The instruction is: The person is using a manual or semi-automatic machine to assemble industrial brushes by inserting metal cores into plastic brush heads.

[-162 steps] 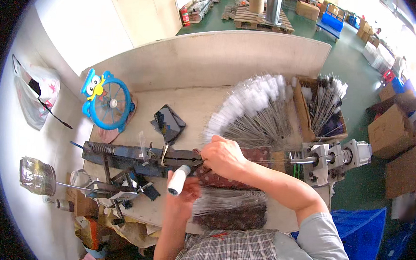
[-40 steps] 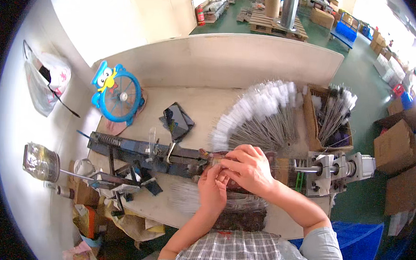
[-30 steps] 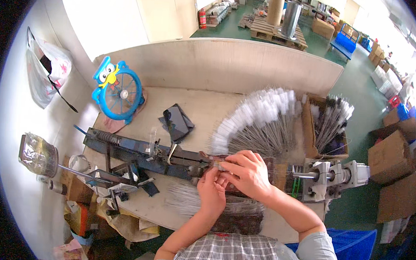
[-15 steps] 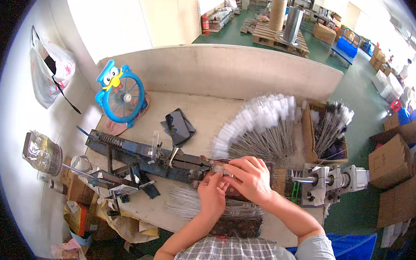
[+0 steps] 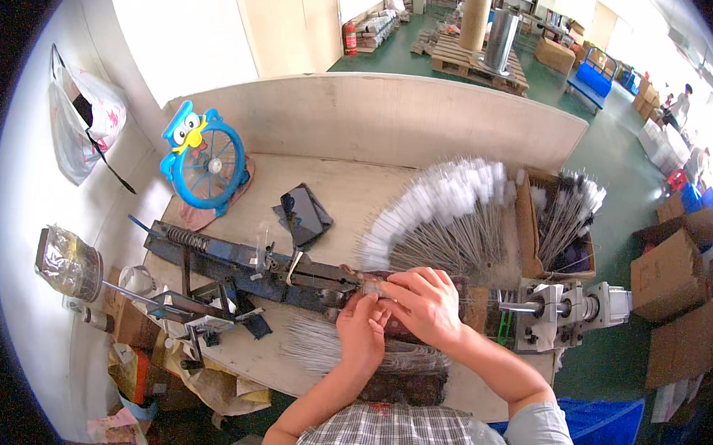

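Note:
My left hand and my right hand meet at the right end of a long dark metal fixture. Both have their fingertips pinched together around something small and pale, mostly hidden by the fingers. Below my left hand lies a bundle of thin metal wires, partly covered by the forearm. Beyond my hands, white-bristled brushes with twisted wire stems are spread in a fan on the table. To the right of my right hand stands a grey metal machine with a horizontal shaft.
A cardboard box of dark and white brushes stands at the back right. A dark flat device and a blue duck-shaped fan sit to the left. A low board edges the table's far side. Cartons stand on the floor at right.
My hands stay pinched at the fixture's end with hardly any movement. The whole view has shifted slightly. A distant person at the upper right shows in a different position.

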The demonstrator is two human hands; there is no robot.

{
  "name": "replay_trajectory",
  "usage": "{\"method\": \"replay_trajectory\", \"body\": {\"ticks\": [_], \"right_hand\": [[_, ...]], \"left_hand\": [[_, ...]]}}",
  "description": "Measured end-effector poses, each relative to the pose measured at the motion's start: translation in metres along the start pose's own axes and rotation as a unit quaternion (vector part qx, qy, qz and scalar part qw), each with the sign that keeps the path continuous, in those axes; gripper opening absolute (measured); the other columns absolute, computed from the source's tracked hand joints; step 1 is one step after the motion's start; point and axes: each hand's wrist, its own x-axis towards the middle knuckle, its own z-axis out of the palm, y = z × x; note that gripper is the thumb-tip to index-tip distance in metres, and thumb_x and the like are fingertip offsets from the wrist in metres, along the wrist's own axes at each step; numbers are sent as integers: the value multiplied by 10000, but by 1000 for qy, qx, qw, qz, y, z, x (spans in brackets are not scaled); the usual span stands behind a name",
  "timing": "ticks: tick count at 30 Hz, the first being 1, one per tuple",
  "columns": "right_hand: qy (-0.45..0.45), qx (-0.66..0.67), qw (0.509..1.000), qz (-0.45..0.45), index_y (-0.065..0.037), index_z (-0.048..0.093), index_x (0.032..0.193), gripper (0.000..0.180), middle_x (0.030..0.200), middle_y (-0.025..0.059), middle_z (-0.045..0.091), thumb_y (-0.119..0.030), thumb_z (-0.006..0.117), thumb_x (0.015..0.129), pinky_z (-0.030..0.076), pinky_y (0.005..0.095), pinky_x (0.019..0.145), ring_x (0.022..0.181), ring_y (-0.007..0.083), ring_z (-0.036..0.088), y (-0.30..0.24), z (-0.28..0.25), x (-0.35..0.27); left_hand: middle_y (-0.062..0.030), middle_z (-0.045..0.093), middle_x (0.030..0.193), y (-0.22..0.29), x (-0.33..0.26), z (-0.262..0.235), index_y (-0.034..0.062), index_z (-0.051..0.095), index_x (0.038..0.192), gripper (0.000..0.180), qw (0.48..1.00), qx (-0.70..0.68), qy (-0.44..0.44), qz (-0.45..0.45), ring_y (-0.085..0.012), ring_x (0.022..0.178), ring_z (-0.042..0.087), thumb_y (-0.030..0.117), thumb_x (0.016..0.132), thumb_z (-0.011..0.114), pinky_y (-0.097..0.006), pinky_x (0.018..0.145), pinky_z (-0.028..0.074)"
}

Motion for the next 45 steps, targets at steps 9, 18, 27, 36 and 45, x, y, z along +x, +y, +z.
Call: {"method": "replay_trajectory", "body": {"ticks": [9,18,27,36,45], "right_hand": [[-52,-37,997,41,-116,670,863,252,856,-6,626,-204,718,633,426,325,738,848,177,576,-9,-17,4],[-124,-47,990,51,-76,654,826,128,764,23,617,-154,642,725,422,337,744,843,205,559,-3,-29,-8],[-84,102,988,86,-66,620,936,221,759,53,622,-83,616,715,489,362,580,668,254,604,5,-51,-43],[-269,0,942,201,-89,610,881,129,755,81,609,-170,591,781,502,393,590,722,280,621,15,-44,-116],[-362,-8,899,246,-134,648,929,188,864,52,628,-267,576,817,488,382,694,828,262,610,16,-56,-105]], "left_hand": [[-88,587,1030,10,-6,2,35,508,1070,398,1000,-12,-19,-21,-202,957,556,396,927,424,-355,895,408],[-128,533,1168,16,-20,9,6,435,1210,664,993,104,-32,-36,-238,1048,527,585,912,305,-373,935,384],[-141,507,1246,33,-39,-25,27,413,1280,485,956,281,-65,-55,-250,1072,534,338,914,480,-375,896,415],[0,596,826,191,-48,-247,90,574,1009,306,929,-4,335,157,-141,686,534,365,876,566,-299,605,455],[-51,594,917,233,-43,-289,68,533,1052,449,872,133,383,276,-141,779,541,462,844,592,-261,686,439]]}}
